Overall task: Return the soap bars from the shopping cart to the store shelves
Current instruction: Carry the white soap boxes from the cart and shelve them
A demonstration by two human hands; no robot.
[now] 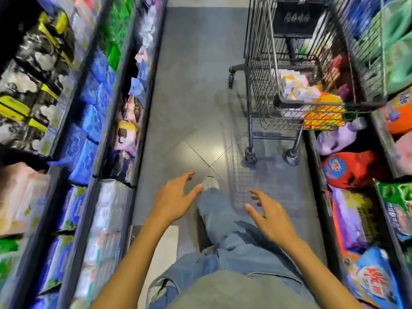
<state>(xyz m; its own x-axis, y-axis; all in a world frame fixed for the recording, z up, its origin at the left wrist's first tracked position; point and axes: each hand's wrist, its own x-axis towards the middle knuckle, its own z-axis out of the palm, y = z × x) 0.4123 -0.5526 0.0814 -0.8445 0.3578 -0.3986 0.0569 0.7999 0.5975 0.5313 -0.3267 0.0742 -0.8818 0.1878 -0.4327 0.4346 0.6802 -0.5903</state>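
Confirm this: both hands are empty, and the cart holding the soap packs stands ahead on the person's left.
Not left: the head view shows the shopping cart ahead on the person's right. Both the left hand and right hand are empty.

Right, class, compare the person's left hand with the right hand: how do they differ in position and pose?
The left hand reaches farther forward than the right hand, its fingertips beside the shoe in the picture. The left hand's fingers point up and right, towards the shopping cart; the right hand's fingers point up and left. Shared: both hands are open, fingers spread, holding nothing, short of the cart.
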